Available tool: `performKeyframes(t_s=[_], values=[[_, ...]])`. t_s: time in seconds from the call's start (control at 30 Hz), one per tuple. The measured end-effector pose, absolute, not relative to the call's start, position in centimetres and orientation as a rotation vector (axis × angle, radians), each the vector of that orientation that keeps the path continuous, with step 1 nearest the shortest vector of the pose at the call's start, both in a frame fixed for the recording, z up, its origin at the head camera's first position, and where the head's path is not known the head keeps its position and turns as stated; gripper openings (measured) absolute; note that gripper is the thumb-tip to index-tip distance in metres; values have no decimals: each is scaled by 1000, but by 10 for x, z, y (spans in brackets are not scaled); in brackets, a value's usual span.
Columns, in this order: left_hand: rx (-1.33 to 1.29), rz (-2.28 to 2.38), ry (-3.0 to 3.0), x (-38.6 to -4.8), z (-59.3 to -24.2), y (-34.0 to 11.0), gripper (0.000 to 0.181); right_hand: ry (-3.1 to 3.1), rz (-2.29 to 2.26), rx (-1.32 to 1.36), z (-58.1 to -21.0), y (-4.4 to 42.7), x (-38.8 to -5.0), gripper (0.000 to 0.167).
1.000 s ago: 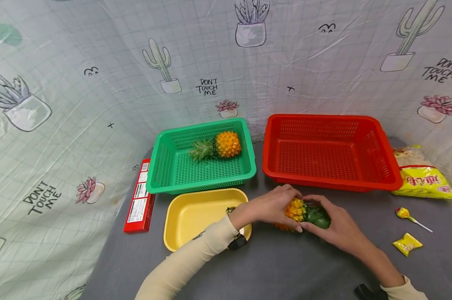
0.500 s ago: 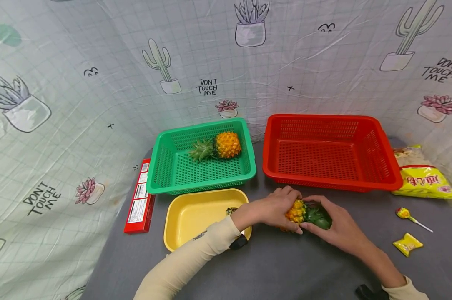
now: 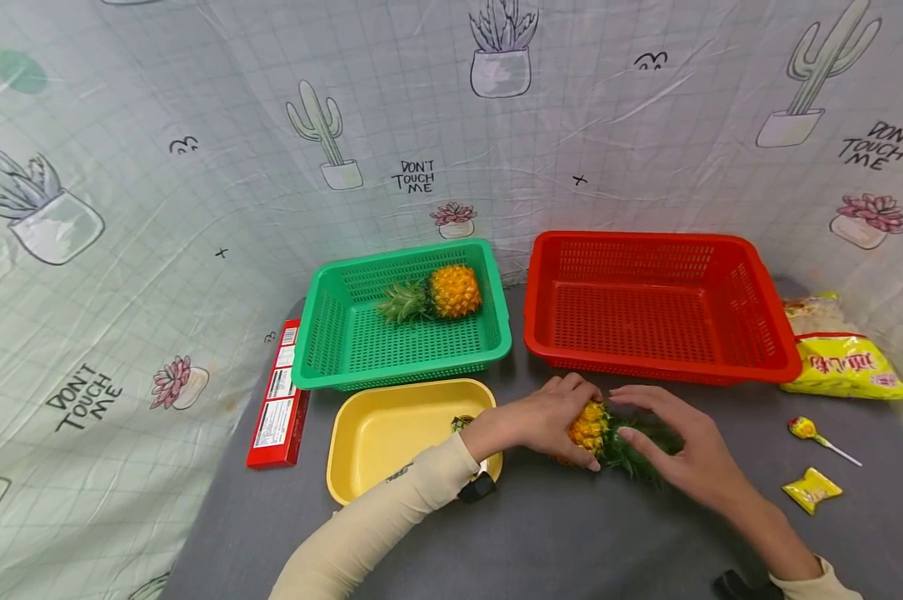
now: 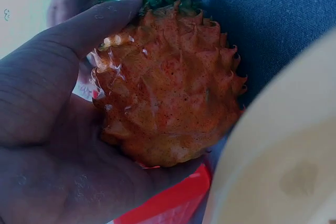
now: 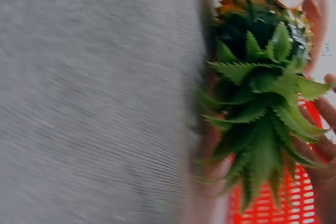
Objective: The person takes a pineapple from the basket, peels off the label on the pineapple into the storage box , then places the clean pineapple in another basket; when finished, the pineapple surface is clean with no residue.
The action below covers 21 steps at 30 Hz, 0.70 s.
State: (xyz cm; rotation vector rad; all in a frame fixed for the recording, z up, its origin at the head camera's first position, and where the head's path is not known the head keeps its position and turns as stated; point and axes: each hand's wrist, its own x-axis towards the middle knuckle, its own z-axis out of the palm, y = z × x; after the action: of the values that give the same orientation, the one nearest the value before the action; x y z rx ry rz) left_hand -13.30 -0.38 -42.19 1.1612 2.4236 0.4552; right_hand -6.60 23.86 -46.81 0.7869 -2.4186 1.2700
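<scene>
A small pineapple point(image 3: 590, 429) with orange, spiky skin lies on its side on the grey table, in front of the red basket. My left hand point(image 3: 549, 421) grips its body, the thumb along the near side; the left wrist view shows the fruit point(image 4: 173, 87) filling that palm. Its green leafy crown point(image 3: 631, 458) points right, and the right wrist view shows the leaves point(image 5: 262, 114) spread out. Around the crown, my right hand point(image 3: 699, 454) has its thumb and fingers apart and does not grip the leaves. Any light contact there is hard to tell.
Behind stand a green basket point(image 3: 402, 367) holding another pineapple point(image 3: 455, 292) and a red basket point(image 3: 661, 364). A yellow tray point(image 3: 372, 442) is partly under my left forearm. Right lie a yellow bag point(image 3: 849, 367), a lollipop point(image 3: 804, 427) and wrapped candy point(image 3: 813, 490); left, a red box point(image 3: 275, 417).
My right hand has let go of the crown and drawn slightly right, its fingers spreading. The gathered leaves have fanned out. My left hand stays on the pineapple.
</scene>
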Motion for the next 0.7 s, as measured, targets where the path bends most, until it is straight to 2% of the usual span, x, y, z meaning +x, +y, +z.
performKeyframes(t_s=[0.07,0.2,0.27,0.5,0.7], values=[[1161,458,2422,-134,-423,-4,83,-2321,1277,817,-460,241,-67,53],[1157,462,2414,-134,-423,-4,82,-2091,1264,836,-438,244,-71,29],[1162,469,2410,-134,-423,-5,82,-1985,1267,822,-426,246,-72,25],[1179,506,2392,-135,-425,-7,82,-1891,1192,603,-406,266,-74,30],[1174,492,2397,-134,-425,-6,82,-1935,1067,369,-405,283,-81,55]])
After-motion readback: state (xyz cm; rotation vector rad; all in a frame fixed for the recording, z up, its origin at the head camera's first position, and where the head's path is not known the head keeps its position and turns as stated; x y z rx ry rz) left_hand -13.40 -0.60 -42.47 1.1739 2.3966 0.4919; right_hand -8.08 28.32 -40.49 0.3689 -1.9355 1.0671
